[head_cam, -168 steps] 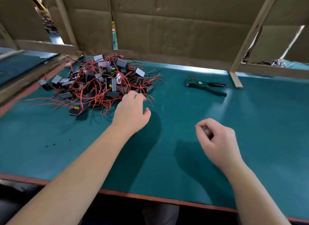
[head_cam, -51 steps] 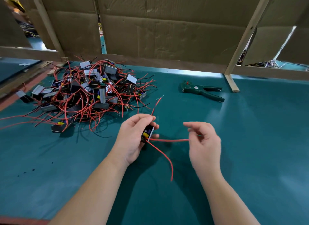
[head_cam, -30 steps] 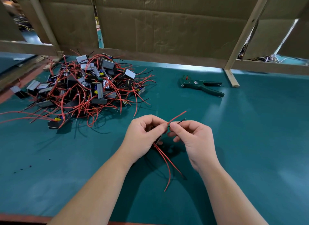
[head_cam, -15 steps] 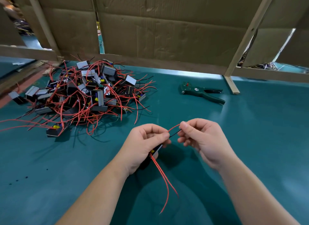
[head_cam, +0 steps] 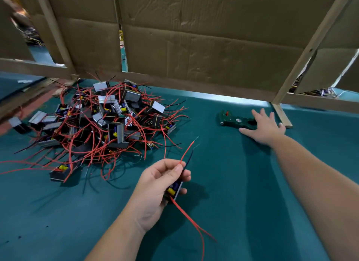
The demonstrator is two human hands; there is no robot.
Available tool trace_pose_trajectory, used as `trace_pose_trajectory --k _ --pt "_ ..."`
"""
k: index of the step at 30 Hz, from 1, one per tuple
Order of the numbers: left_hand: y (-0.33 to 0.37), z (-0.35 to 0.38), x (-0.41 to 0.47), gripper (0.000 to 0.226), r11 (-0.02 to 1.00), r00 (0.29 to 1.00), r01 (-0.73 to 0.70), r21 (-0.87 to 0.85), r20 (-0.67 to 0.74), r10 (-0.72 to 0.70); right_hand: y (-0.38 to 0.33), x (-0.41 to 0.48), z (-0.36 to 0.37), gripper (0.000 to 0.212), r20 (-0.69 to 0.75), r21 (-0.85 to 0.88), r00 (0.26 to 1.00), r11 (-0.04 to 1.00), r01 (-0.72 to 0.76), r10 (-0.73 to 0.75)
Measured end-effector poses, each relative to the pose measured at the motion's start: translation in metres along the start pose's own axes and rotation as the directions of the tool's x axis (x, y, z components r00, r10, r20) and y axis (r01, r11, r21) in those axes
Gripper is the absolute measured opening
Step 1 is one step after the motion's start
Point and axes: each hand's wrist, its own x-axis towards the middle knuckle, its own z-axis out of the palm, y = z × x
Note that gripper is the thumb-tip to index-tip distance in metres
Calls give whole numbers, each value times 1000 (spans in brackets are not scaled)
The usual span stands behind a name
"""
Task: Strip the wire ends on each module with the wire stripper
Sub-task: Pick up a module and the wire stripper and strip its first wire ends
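Observation:
My left hand (head_cam: 155, 187) grips a small black module (head_cam: 174, 189) with yellow and blue parts. Between thumb and fingers it pinches a red wire (head_cam: 188, 151) and a black wire (head_cam: 188, 158) that point up and away. Two more red wires (head_cam: 191, 220) trail down from the module toward me. My right hand (head_cam: 265, 127) lies with fingers spread over the handles of the green wire stripper (head_cam: 232, 121) on the teal table (head_cam: 242, 183). The stripper's head sticks out to the left of the hand.
A big pile of modules with tangled red and black wires (head_cam: 104, 122) covers the table's left. A cardboard wall (head_cam: 194, 47) on a wooden frame closes the back. A wooden post (head_cam: 281, 117) stands just right of my right hand.
My right hand has let go of the wire ends and reached far right and back onto the wire stripper. My left hand keeps the module and now pinches the wires alone.

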Motion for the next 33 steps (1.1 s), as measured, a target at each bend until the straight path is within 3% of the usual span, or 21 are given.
trace_pose_trajectory --k 3,7,12,14,16,18,20,22,24,27,30,33 --pt "2 -1 2 9 1000 1000 12 1 -18 -12 8 8 -4 78 7 1 998 998 56 -56" --pt "3 -2 3 8 1000 999 -25 1 -20 25 2 -6 -1 66 -98 -213 988 972 98 -121" --pt "0 -3 2 12 998 998 -56 7 29 56 -7 -45 -2 60 -176 -147 976 984 104 -130" --pt "-2 -3 1 10 997 996 -75 3 47 75 -11 -70 -9 57 -225 -72 960 985 155 -167" --pt "0 -3 1 13 995 994 -103 -2 48 103 -14 -104 -16 48 -252 214 952 949 230 -173" --pt "5 -2 0 17 989 988 -145 5 50 145 -19 -143 -22 46 -187 623 973 750 224 -136" --pt "13 2 2 21 977 980 -197 75 40 195 -26 -176 -25 52 -25 924 995 378 62 -101" --pt "22 8 7 30 949 969 -247 195 39 244 -30 -195 -21 63 103 995 976 26 -100 -193" --pt "30 16 11 34 901 952 -307 305 83 296 -35 -204 -16 68 161 957 944 -187 -220 -287" --pt "37 29 16 22 856 920 -390 339 178 349 -41 -212 -7 70 220 886 899 -308 -347 -379" --pt "34 33 17 11 840 895 -444 313 205 396 -40 -218 4 74 243 867 834 -274 -415 -496" --pt "26 28 15 11 832 882 -470 295 141 449 -43 -223 11 79 235 865 787 -246 -437 -571"
